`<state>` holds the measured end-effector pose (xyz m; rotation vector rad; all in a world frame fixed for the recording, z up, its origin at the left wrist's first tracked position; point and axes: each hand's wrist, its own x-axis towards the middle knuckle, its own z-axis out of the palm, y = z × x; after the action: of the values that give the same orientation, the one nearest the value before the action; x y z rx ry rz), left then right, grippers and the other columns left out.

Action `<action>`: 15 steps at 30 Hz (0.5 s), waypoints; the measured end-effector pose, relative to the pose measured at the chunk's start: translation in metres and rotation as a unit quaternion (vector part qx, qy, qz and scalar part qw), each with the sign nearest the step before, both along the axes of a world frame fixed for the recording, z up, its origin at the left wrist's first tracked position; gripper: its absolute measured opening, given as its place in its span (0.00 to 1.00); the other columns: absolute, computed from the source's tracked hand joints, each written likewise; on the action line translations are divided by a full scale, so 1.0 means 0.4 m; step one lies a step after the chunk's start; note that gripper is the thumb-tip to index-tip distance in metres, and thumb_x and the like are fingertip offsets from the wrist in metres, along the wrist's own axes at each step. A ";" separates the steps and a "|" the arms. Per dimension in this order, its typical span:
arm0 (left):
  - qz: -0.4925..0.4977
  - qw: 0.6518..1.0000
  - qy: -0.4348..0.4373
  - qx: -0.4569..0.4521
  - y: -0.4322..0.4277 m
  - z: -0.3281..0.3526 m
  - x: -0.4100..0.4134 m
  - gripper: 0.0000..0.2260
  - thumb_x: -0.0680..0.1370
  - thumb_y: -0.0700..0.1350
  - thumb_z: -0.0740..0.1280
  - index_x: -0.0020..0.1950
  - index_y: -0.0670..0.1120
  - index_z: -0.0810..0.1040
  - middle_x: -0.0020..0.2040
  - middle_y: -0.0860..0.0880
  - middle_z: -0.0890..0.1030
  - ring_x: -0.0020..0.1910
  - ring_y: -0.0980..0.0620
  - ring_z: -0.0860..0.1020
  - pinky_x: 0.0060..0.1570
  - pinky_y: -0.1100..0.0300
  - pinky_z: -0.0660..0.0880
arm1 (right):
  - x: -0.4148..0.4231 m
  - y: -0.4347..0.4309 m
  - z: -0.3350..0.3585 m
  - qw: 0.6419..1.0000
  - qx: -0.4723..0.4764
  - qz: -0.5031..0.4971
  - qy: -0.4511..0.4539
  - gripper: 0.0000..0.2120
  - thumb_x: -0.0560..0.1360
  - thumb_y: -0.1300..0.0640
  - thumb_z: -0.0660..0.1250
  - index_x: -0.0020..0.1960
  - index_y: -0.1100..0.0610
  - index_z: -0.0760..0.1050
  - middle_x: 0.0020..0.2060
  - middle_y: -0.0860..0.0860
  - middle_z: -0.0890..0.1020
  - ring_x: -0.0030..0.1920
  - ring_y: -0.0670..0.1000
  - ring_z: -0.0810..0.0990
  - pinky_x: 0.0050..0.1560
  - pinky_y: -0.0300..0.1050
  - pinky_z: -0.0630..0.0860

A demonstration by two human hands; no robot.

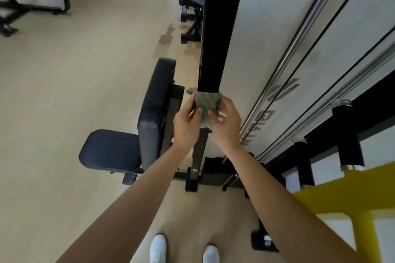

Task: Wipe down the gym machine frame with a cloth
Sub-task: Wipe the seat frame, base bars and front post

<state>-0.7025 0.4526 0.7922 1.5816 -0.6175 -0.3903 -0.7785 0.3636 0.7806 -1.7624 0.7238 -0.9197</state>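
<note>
A black upright post of the gym machine frame (218, 34) runs from the top of the view down to the floor in front of me. A grey-green cloth (207, 102) is wrapped around the post about halfway down. My left hand (187, 124) grips the cloth's left side and my right hand (225, 121) grips its right side, with the loose end of the cloth hanging between them. The post section under the cloth is hidden.
A black padded seat (111, 150) and backrest (155, 109) stand left of the post. A white shroud with chrome guide rods (299, 42) and cables is to the right. A yellow frame bar (346, 190) sits at lower right. More machines stand at the back.
</note>
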 end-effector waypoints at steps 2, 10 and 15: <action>0.001 1.000 0.008 0.008 0.002 -0.035 -0.006 0.20 0.83 0.33 0.60 0.75 0.41 0.71 0.63 0.43 0.81 0.62 0.49 0.80 0.64 0.47 0.77 | -0.005 -0.001 -0.053 1.000 0.005 0.001 0.017 0.18 0.77 0.65 0.70 0.64 0.55 0.74 0.53 0.37 0.79 0.54 0.34 0.79 0.51 0.29 0.76; -0.015 0.994 -0.015 0.103 -0.002 -0.201 0.011 0.19 0.82 0.36 0.62 0.74 0.42 0.73 0.45 0.38 0.81 0.40 0.41 0.77 0.39 0.48 0.75 | -0.001 -0.007 -0.204 0.996 -0.006 -0.024 0.087 0.12 0.74 0.65 0.72 0.55 0.57 0.75 0.42 0.36 0.79 0.44 0.35 0.79 0.41 0.31 0.76; -0.005 0.993 -0.002 0.122 -0.008 -0.319 0.020 0.20 0.83 0.38 0.63 0.76 0.46 0.71 0.46 0.44 0.82 0.39 0.50 0.77 0.40 0.54 0.76 | 0.007 0.000 -0.279 0.993 0.015 -0.036 0.115 0.12 0.73 0.67 0.73 0.54 0.60 0.75 0.43 0.46 0.83 0.45 0.43 0.82 0.44 0.46 0.82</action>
<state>-0.6947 0.4495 0.6647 1.8130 -0.5986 -0.4839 -0.7755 0.3635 0.6691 -1.8441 0.9501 -0.7564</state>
